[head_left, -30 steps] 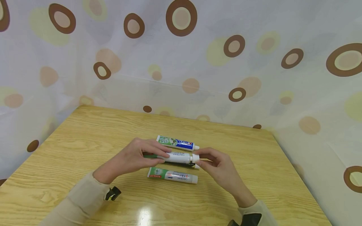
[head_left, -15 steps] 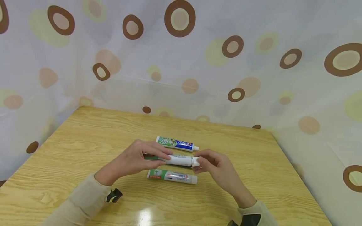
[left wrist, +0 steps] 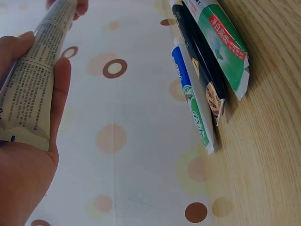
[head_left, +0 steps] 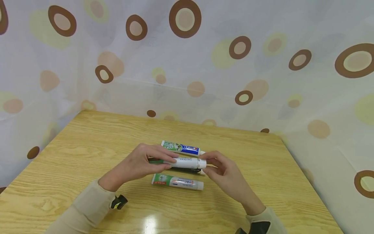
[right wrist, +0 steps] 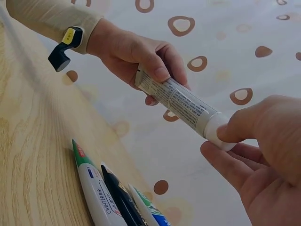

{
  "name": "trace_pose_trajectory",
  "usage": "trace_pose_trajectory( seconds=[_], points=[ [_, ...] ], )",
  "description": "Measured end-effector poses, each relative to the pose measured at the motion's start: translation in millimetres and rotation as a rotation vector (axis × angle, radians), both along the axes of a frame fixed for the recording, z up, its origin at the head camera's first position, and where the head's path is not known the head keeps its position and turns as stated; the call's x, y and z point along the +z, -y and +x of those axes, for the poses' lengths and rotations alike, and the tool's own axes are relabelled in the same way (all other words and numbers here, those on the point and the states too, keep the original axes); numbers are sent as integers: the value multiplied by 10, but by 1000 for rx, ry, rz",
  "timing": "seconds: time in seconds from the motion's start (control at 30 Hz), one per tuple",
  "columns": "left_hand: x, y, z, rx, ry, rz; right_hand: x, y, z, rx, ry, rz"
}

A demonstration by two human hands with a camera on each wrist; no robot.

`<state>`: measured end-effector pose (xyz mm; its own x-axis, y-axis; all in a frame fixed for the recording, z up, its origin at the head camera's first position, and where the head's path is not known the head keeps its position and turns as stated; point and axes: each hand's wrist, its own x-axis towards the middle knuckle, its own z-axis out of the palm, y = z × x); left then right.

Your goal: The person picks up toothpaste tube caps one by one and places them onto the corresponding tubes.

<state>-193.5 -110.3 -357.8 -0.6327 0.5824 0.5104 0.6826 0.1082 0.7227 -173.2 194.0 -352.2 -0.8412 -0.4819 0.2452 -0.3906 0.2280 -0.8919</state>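
Observation:
My left hand (head_left: 147, 161) holds a white toothpaste tube (head_left: 187, 162) by its body, above the table. Green shows at the tube's tail end; printed text covers its back in the left wrist view. In the right wrist view, the thumb and a finger of my right hand (right wrist: 268, 155) pinch the white cap (right wrist: 219, 132), which sits at the tube's end. Directly below the held tube lies a black toothpaste tube (head_left: 187, 170), partly hidden. Closer to me is a green and white toothpaste tube (head_left: 178, 182). Beyond lies a green and blue toothpaste tube (head_left: 182, 148).
The three lying tubes form a row on the wooden table (head_left: 102, 139), caps pointing right. A pale curtain with brown circles (head_left: 134, 97) hangs behind and beside the table.
A gap seen earlier between cap and tube body has narrowed. My right fingers have shifted around the cap. The held tube dipped over the black tube, then rose slightly.

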Motion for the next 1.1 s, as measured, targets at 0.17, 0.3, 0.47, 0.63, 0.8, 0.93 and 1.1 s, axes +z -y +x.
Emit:
trace_pose_trajectory(
  seconds=[0.17,0.3,0.47,0.63,0.8,0.93,1.1],
  points=[
    [-2,2,5,-1,4,9,-7,-4,-2,-9,35,-24],
    [-5,-5,7,-9,-9,9,-16,-18,-21,48,100,-53],
    [-8,-12,-3,-5,-18,6,-14,-17,-28,19,61,-16],
    [-6,-6,-16,8,-13,12,22,-4,-7,10,-81,-55],
    [1,-4,-15,2,-25,26,25,5,5,-47,-131,-40],
    [8,-12,-6,-12,-23,35,-6,-3,-10,-55,-53,-72],
    [10,-14,0,-10,-28,34,-5,1,-26,-61,-15,-61]
  ],
)
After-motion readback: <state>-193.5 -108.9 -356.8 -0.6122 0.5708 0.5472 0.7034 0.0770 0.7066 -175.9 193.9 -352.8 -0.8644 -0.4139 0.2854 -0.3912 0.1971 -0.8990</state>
